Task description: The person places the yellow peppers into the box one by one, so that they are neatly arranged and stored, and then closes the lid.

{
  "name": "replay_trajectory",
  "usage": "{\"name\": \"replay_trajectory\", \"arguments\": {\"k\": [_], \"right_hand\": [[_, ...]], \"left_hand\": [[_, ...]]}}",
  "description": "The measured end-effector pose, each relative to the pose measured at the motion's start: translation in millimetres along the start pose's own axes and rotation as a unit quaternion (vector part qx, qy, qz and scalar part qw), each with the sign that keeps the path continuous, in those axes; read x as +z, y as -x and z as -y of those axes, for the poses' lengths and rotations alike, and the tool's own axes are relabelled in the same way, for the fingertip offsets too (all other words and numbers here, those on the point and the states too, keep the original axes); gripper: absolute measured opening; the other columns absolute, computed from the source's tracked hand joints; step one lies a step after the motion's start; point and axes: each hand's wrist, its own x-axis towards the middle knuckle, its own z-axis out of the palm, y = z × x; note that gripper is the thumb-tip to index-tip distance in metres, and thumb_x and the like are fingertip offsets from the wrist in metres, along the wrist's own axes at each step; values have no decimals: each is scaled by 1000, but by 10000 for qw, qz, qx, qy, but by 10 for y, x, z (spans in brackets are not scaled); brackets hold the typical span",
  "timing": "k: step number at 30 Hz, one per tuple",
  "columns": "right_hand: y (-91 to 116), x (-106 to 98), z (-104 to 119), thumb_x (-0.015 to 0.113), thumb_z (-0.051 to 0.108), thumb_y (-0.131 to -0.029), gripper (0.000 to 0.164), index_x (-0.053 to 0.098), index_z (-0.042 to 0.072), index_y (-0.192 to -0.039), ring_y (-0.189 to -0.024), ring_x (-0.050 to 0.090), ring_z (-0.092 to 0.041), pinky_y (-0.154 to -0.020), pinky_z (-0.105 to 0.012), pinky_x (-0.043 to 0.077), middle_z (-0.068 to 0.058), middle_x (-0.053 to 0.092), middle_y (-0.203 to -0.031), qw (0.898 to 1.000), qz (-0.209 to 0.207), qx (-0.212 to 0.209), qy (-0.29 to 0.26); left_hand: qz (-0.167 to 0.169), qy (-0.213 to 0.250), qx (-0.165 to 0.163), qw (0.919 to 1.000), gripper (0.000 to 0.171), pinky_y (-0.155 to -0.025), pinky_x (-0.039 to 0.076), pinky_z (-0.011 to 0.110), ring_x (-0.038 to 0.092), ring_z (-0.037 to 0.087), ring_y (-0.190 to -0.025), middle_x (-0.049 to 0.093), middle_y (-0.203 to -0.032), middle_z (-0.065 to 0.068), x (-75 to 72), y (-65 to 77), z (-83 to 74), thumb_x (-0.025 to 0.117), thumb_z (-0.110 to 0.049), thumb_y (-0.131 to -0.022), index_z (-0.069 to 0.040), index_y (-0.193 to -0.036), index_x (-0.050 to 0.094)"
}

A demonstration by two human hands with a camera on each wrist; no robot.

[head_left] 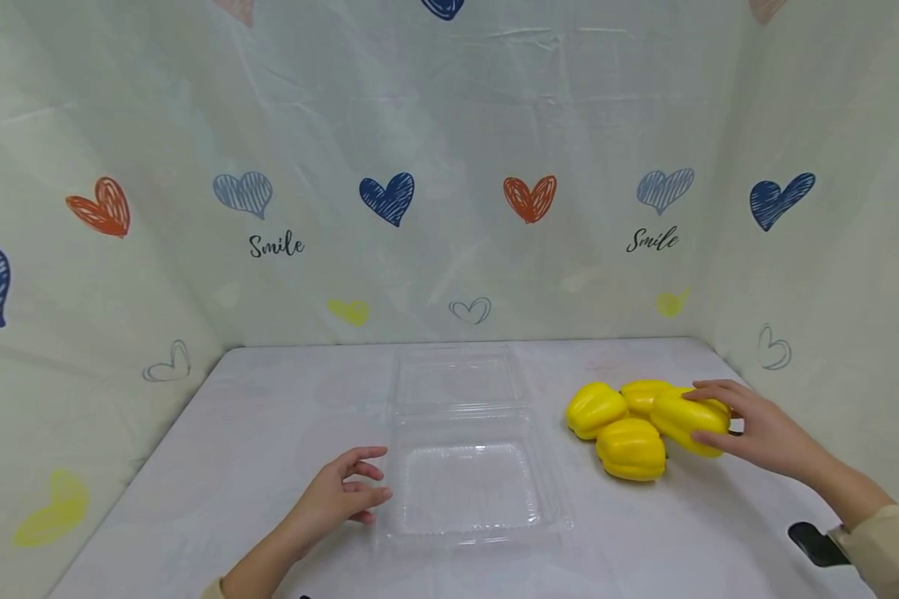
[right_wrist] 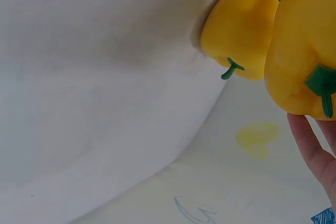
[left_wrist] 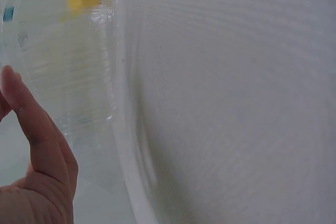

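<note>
My right hand (head_left: 772,433) grips a yellow bell pepper (head_left: 682,418), thumb on the near side and fingers over the top. Its green stem (right_wrist: 326,90) points toward the palm in the right wrist view. Several more yellow bell peppers sit against it: one in front (head_left: 632,449), one to the left (head_left: 596,410) and one behind (head_left: 642,394), partly hidden. At the left edge of a clear plastic clamshell box (head_left: 468,491) is my left hand (head_left: 333,499), fingers loosely bent and holding nothing, fingertips right at the rim. The box stands open with its lid (head_left: 457,381) laid back.
A white cloth covers the table (head_left: 270,416). Pale curtains (head_left: 449,274) printed with hearts and "Smile" rise behind it and at both sides. A black object (head_left: 817,545) shows by the right sleeve.
</note>
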Motion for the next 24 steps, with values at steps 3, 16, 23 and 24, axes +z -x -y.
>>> {"name": "replay_trajectory", "arguments": {"k": [3,16,23,24], "right_hand": [[-28,-5,28,80,19,-74,46,60,6,-113,-96,51,-27,-64,-24,51,-19,50,-123,10000,36,-38,-60],[-173,25,179,80,18,-73,46,61,7,-113,-96,50,-22,-65,-23,51,-15,51,-123,9991,-66,-421,33],[-265,57,265,80,18,-73,46,61,7,-114,-98,51,-26,-69,-26,51,-15,51,-124,9987,-27,-514,-67],[-277,63,278,80,18,-73,47,61,8,-114,-98,51,-27,-69,-26,51,-15,51,-124,9985,-9,-545,-74]], "left_hand": [[22,3,2,10000,62,-62,55,34,59,21,-74,50,-106,16,-2,-5,4,74,-10,-79,0,-133,44],[9,-14,-71,10000,62,-63,55,34,59,22,-75,50,-105,16,5,-23,17,74,-10,-79,-1,-132,45],[-35,-24,-95,9999,62,-62,55,34,59,22,-75,50,-105,16,6,-14,11,74,-9,-79,-1,-132,45],[-37,-14,-84,10000,62,-62,55,34,59,22,-75,51,-105,15,6,-9,11,74,-9,-79,-1,-133,45]]}}
